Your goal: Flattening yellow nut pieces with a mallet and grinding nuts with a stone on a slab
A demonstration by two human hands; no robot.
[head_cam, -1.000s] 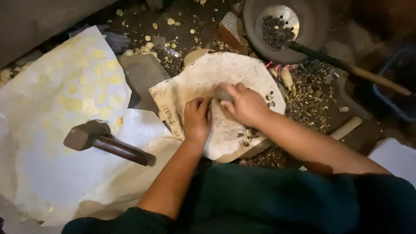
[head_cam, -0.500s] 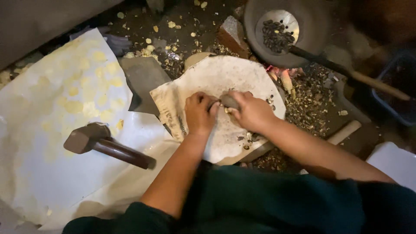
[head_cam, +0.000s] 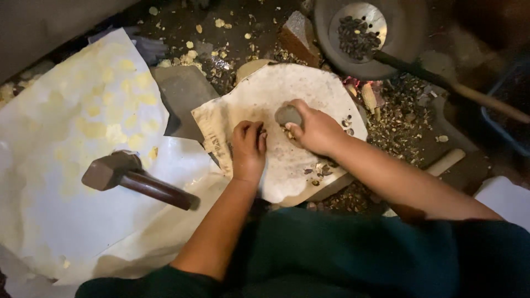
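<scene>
On the pale cloth (head_cam: pixel 265 99), the right hand (head_cam: pixel 317 129) gripped a small grey stone (head_cam: pixel 288 115); its fingers wrapped round it. Beside it the left hand (head_cam: pixel 248 149) lay curled, fingers pressed together; a hammer (head_cam: pixel 130 177) rested well apart.

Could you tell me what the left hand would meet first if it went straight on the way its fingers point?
Probably the small grey stone held by the right hand, just beyond the left hand on the pale cloth-covered slab; depth is unclear.

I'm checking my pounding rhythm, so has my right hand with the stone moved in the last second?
Yes. The right hand with the stone has shifted slightly toward the left hand, judged against the pale slab, which stays put.
</scene>
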